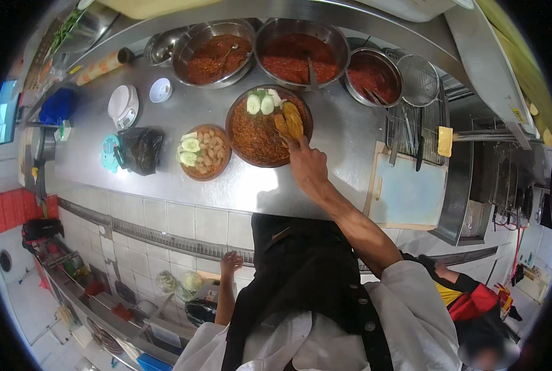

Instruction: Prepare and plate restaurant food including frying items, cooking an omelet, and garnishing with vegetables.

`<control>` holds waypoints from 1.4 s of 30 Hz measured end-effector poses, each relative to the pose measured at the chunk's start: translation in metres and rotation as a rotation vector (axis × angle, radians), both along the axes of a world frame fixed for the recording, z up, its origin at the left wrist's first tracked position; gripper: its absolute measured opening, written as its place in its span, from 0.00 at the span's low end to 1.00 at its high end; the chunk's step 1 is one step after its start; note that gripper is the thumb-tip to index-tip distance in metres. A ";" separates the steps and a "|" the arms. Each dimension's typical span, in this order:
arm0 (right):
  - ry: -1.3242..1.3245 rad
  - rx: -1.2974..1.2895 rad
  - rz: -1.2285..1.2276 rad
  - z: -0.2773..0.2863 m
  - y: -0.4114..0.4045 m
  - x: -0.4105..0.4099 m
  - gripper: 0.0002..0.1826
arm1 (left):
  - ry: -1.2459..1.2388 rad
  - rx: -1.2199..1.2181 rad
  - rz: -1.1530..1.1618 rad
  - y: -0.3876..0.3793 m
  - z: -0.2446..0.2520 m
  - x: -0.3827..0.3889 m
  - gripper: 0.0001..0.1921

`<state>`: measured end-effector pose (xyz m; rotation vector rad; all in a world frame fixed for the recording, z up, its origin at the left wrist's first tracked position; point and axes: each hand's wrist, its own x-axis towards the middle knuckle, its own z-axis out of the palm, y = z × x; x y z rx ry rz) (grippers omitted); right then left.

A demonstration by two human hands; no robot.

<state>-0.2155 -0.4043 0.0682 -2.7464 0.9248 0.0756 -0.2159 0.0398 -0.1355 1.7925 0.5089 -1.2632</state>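
Note:
My right hand (307,162) is over the lower right edge of a large round brown dish (252,139) filled with reddish sauced food. Its fingers are closed near golden fried pieces (290,121); whether they grip a piece or a utensil cannot be told. Cucumber slices (260,105) and greens lie at the dish's top. Touching or nearly touching it on the left is a smaller brown dish (211,173) with cucumber slices (190,145) and pale rounded pieces (211,147). My left hand (232,262) hangs below the steel counter's front edge, fingers apart and nothing visible in it.
Steel bowls of red sauce (299,60) line the counter's back. Left are a kitchen scale (123,104), a small white bowl (160,90) and a black plastic bag (141,150). Right lie a cutting board (408,190), knives and a wire strainer (415,80). A co-worker (470,297) is at lower right.

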 end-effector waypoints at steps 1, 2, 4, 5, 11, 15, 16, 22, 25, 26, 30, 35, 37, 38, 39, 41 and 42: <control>0.000 -0.003 -0.023 -0.001 -0.003 -0.004 0.14 | -0.048 -0.019 -0.022 -0.007 0.001 0.003 0.15; -0.036 0.018 -0.004 -0.003 -0.007 -0.007 0.15 | -0.048 -0.037 -0.004 -0.015 0.002 0.005 0.15; -0.069 0.022 -0.033 0.004 -0.017 -0.025 0.17 | -0.018 -0.067 -0.002 -0.019 -0.001 0.004 0.14; -0.220 0.028 -0.143 0.014 -0.020 -0.038 0.15 | 0.013 -0.089 0.030 -0.017 -0.004 0.004 0.13; -0.693 -0.298 -0.950 0.020 -0.142 -0.252 0.18 | -0.038 -0.348 0.089 0.056 -0.107 -0.008 0.11; -0.616 -0.333 -1.169 -0.034 -0.200 -0.410 0.21 | 0.038 0.002 -0.302 0.036 -0.106 0.019 0.10; -0.733 -0.159 -1.134 -0.048 -0.209 -0.432 0.22 | 0.036 0.031 -0.351 0.022 -0.100 0.029 0.09; -0.813 0.057 -0.952 -0.086 -0.249 -0.408 0.22 | -0.231 -0.086 -0.467 -0.100 0.037 0.056 0.10; -0.768 -0.166 -0.978 -0.087 -0.266 -0.380 0.22 | -0.149 0.020 -0.377 -0.129 0.057 0.068 0.11; -0.747 -0.225 -0.980 -0.082 -0.264 -0.371 0.22 | -0.178 -0.007 -0.392 -0.131 0.059 0.070 0.11; -0.718 -0.247 -0.937 -0.076 -0.250 -0.352 0.20 | -0.214 -0.090 -0.394 -0.158 0.081 0.059 0.12; -0.878 -0.126 -1.007 -0.093 -0.264 -0.352 0.19 | -0.228 -0.302 -0.450 -0.170 0.104 0.065 0.19; -0.923 -0.111 -0.983 -0.081 -0.255 -0.375 0.18 | -0.392 -0.342 -0.453 -0.214 0.142 0.064 0.17; -0.894 -0.087 -0.891 -0.066 -0.246 -0.373 0.16 | -0.438 -0.408 -0.461 -0.209 0.127 0.076 0.16; -0.857 -0.085 -0.830 -0.055 -0.235 -0.373 0.15 | -0.497 -0.477 -0.487 -0.220 0.126 0.084 0.15; -1.072 0.082 -0.772 -0.074 -0.224 -0.359 0.14 | -0.370 -0.529 -0.372 -0.252 0.149 0.085 0.13; -1.302 0.246 -0.731 -0.083 -0.219 -0.362 0.13 | -0.366 -0.524 -0.326 -0.250 0.150 0.084 0.13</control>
